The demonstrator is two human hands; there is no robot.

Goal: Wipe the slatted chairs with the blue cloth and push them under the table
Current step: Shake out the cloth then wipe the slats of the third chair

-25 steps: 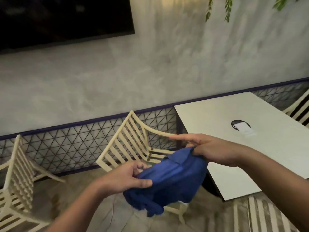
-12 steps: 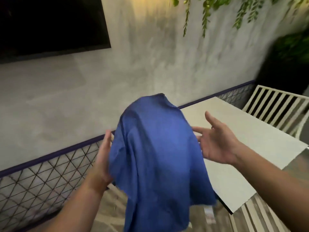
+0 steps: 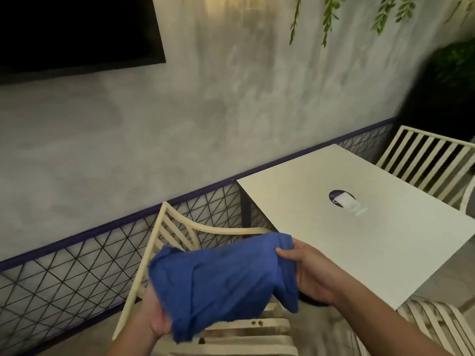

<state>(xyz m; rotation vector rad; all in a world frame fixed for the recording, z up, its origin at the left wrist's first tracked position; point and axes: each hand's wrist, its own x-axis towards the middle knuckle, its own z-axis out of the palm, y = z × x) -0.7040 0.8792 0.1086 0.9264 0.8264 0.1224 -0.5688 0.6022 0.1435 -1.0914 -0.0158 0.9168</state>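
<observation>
Blue cloth (image 3: 221, 278) lowered, both hands (image 3: 156, 317) (image 3: 313, 276) gripping

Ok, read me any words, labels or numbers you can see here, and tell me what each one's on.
Nothing legible.
Dark round emblem on the white table: pale marks beside it, too blurred to read.
Blue cloth: no label showing.
Black screen: blank.

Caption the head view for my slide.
Left hand and right hand hold a crumpled blue cloth above a cream slatted chair beside a white rectangular table.
</observation>
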